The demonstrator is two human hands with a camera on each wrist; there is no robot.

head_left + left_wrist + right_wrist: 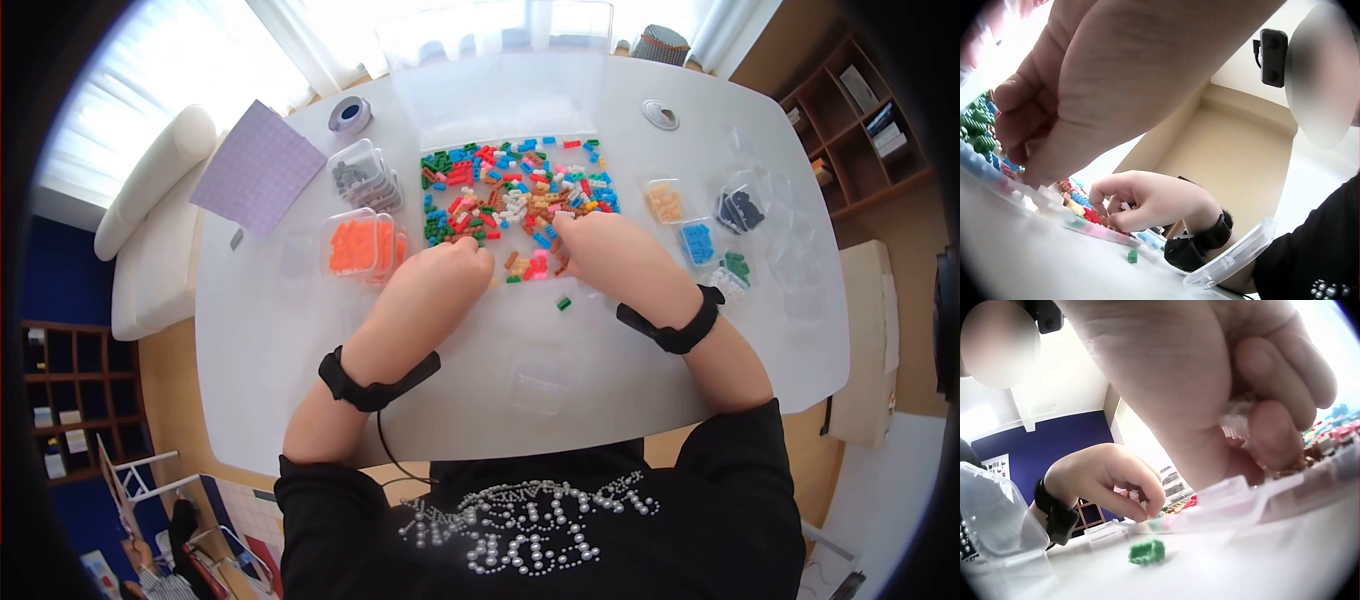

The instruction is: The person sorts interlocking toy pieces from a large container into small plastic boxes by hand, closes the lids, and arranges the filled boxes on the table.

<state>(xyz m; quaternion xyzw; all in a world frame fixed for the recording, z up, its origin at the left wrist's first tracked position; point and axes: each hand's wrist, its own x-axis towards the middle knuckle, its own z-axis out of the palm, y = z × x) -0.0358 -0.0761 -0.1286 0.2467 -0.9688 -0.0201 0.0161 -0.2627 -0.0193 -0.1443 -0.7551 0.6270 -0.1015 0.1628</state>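
A shallow clear box of mixed toy building bricks [460, 172] lies before me, its clear lid [495, 85] standing up at the back. At the box's near left, my left hand [455, 270] has curled fingers; white bricks [1137, 499] show between them in the right wrist view. My right hand [612, 258] reaches over the near right side, fingers bent among the bricks. A white brick [1235, 419] sits in its curled fingers, partly hidden by them. One green brick [1147, 552] lies on the table outside the box's near edge.
Left of the box stand small clear tubs of orange bricks [352, 247] and grey bricks [358, 172], near a tape roll [350, 114] and a purple sheet [258, 168]. Rightward are tubs of tan [664, 201], blue [698, 243] and black bricks [742, 208]. A clear lid [541, 385] lies in front.
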